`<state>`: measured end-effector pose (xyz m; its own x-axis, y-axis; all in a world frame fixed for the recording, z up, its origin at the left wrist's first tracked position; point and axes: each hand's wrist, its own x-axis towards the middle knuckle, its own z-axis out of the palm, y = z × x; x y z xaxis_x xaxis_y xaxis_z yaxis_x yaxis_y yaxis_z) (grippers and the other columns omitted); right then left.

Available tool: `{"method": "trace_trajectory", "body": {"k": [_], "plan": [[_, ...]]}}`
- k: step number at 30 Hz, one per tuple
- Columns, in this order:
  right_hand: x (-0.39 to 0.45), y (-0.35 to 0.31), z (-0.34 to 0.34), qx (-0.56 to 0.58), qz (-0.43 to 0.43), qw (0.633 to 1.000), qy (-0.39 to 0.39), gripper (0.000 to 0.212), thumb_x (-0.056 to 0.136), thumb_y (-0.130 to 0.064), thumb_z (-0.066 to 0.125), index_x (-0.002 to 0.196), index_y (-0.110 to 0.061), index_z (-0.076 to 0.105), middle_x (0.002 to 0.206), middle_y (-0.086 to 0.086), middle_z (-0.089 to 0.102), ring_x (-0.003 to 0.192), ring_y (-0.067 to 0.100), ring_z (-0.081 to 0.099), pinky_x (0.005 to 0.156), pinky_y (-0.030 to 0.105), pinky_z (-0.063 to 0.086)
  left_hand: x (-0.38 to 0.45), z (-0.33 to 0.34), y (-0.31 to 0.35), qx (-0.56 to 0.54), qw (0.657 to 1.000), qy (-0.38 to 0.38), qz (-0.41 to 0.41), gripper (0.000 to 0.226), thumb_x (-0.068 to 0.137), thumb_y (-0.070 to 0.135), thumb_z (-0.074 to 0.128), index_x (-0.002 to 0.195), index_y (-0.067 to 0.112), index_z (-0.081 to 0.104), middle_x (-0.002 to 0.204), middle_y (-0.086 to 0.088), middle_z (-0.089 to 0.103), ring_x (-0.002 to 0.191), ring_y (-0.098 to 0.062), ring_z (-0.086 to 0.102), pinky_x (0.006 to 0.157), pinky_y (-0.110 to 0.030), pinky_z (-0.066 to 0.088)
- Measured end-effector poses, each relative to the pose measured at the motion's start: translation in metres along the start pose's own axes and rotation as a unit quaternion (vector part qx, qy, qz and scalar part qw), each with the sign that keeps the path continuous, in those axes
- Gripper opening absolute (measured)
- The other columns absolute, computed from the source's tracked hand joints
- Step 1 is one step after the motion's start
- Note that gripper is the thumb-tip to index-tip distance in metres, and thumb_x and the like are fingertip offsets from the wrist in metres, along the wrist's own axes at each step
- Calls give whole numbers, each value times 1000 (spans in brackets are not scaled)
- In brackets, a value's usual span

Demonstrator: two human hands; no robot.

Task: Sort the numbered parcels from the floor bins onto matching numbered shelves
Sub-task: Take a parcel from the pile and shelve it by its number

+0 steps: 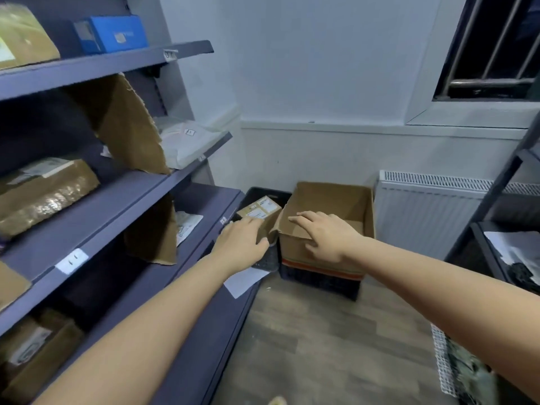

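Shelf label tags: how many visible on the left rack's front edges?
4: top shelf tag near its right end; second shelf tag by the white bag; third shelf tag; fourth shelf tag near the left hand. More may lie out of frame.

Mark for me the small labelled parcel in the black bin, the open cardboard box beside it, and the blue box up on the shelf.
small labelled parcel point(260, 208): head view, on its labelled top face.
open cardboard box point(330, 197): head view, on its inner back wall.
blue box point(117, 33): head view, on its front face.

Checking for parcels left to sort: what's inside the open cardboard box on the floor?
The open cardboard box shows only bare inner walls and some floor; the right hand and near wall hide the rest.
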<state>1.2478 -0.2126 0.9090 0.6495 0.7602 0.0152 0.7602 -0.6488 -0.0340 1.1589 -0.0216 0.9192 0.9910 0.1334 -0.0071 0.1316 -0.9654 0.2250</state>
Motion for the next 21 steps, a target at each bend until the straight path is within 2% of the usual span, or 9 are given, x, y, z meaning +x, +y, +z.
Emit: {"method": "trace_trajectory", "body": {"k": [3, 7, 12, 17, 21], "plan": [[40, 31, 10, -4, 5, 1000, -11, 65, 93, -25, 47, 153, -23, 20, 156, 3, 27, 135, 25, 38, 104, 37, 36, 57, 13, -3, 0, 1000, -3, 18, 45, 94, 34, 45, 136, 17, 48, 138, -3, 51, 121, -27, 49, 99, -39, 41], [102, 74, 20, -7, 21, 1000, -18, 67, 93, -24, 48, 154, -23, 18, 156, 4, 27, 135, 26, 38, 104, 39, 37, 137, 27, -18, -16, 999, -7, 38, 48, 95, 37, 45, 138, 17, 46, 139, -4, 51, 123, -27, 49, 101, -40, 40], [181, 121, 31, 13, 45, 998, -42, 67, 95, -26, 48, 154, -24, 17, 157, 3, 27, 136, 26, 36, 105, 39, 37, 224, 34, -47, -32, 998, -44, 35, 54, 95, 41, 47, 143, 18, 40, 144, -3, 46, 125, -26, 47, 98, -36, 41], [247, 154, 55, 36, 48, 995, -77, 68, 95, -30, 48, 154, -25, 15, 157, 3, 26, 136, 25, 36, 105, 39, 38, 290, 43, -76, -25, 996, -84, -3, 60, 92, 45, 53, 142, 15, 41, 142, -5, 48, 124, -24, 48, 95, -33, 40], [302, 182, 72, 56, 42, 993, -90, 69, 94, -31, 49, 154, -26, 15, 158, 3, 24, 138, 26, 34, 106, 40, 37, 344, 56, -101, -32, 993, -110, -32, 56, 87, 49, 54, 136, 21, 45, 131, -2, 54, 113, -24, 53, 91, -37, 46]]}}
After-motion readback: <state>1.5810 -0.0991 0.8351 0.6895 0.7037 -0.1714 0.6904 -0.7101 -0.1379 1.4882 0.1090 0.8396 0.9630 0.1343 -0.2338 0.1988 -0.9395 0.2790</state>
